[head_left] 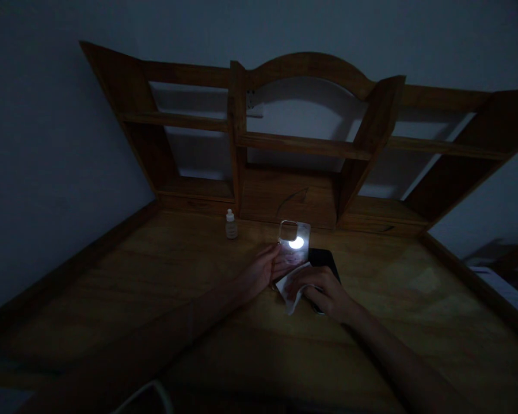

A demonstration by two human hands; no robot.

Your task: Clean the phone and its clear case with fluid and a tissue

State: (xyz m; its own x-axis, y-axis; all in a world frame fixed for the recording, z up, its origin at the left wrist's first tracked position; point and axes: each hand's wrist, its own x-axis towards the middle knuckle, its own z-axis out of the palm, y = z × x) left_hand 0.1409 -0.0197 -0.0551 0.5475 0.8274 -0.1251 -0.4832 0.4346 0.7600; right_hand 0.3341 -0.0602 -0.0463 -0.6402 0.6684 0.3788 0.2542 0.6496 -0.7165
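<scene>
While my left hand (263, 270) is closed around the lower edge of the clear phone case (292, 244), tilting it up off the wooden desk (155, 299) with a bright glare spot near its top, my right hand (323, 293) presses a white cloth (292, 284) flat against the case's lower part, fingers curled down onto it. Just right of the grip, partly under my right hand, lies a dark phone (326, 260). Left of the grip and clear of it stands a small white bottle (231, 224), the shelf unit (302, 144) closes off the far side close behind the case, and I see open desk to both sides and toward me.
</scene>
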